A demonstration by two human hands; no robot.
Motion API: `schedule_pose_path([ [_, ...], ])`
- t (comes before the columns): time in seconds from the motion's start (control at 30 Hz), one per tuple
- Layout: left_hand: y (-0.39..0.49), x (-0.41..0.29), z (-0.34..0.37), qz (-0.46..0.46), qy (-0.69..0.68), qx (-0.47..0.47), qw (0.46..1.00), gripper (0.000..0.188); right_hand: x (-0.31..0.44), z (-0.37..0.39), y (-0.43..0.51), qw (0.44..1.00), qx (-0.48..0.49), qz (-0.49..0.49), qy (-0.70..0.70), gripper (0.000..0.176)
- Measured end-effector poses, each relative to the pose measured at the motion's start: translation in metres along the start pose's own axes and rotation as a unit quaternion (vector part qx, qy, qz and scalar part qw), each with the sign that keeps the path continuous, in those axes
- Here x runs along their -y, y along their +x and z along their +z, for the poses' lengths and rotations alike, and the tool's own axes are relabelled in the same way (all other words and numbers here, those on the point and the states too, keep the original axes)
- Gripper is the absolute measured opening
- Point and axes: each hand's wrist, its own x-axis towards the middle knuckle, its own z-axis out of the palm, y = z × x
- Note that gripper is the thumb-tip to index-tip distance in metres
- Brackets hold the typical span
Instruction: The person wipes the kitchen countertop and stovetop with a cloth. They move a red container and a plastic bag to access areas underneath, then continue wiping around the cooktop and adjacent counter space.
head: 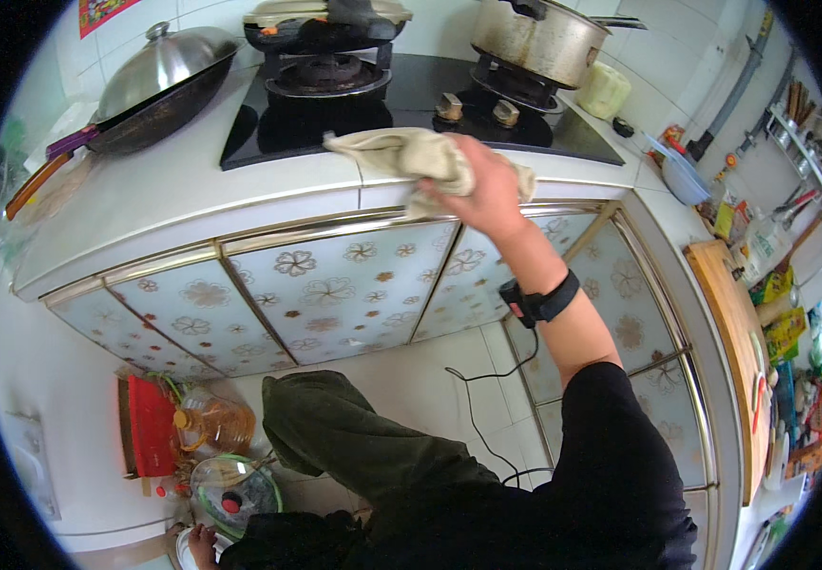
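My right hand grips a crumpled beige cloth at the front edge of the white tiled counter. Part of the cloth hangs over that edge, and its left end reaches the front of the black glass gas hob. Two control knobs, one of them a metal knob, sit just beyond the cloth. At the bottom left my left hand is partly visible beside a white round object; its grip is unclear.
A lidded wok stands left of the hob, handle jutting outward. A pan and a metal pot sit on the burners. A wooden board lies at right. An oil jug and glass lid are low at left. A cable hangs from my wrist.
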Motion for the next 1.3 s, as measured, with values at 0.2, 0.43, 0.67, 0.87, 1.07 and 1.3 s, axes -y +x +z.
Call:
schedule_pose_path([
  [0.2,-0.032,-0.047,0.019,-0.043,0.112,-0.032,0.992,0.027,-0.099,-0.066,-0.046,0.984,-0.060,0.159,-0.061,0.050],
  [0.43,-0.129,-0.102,0.032,-0.004,0.097,0.016,0.995,0.041,-0.161,-0.094,-0.052,0.949,-0.085,0.270,-0.136,0.050],
  [0.67,-0.012,-0.010,0.006,0.027,0.063,0.001,0.998,0.026,-0.109,-0.062,-0.046,0.966,-0.133,0.200,-0.093,0.043],
  [0.87,-0.032,-0.018,0.007,0.048,0.004,0.062,0.997,0.029,-0.044,-0.022,-0.028,0.987,-0.129,0.096,-0.012,0.039],
  [1.07,-0.040,-0.028,0.016,0.005,0.015,-0.002,1.000,0.029,0.019,0.014,-0.002,0.996,-0.081,0.042,0.018,0.042],
  [1.3,-0.043,-0.031,0.016,-0.014,-0.037,0.006,0.999,0.029,0.077,0.041,0.020,1.000,-0.022,-0.001,0.022,0.049],
])
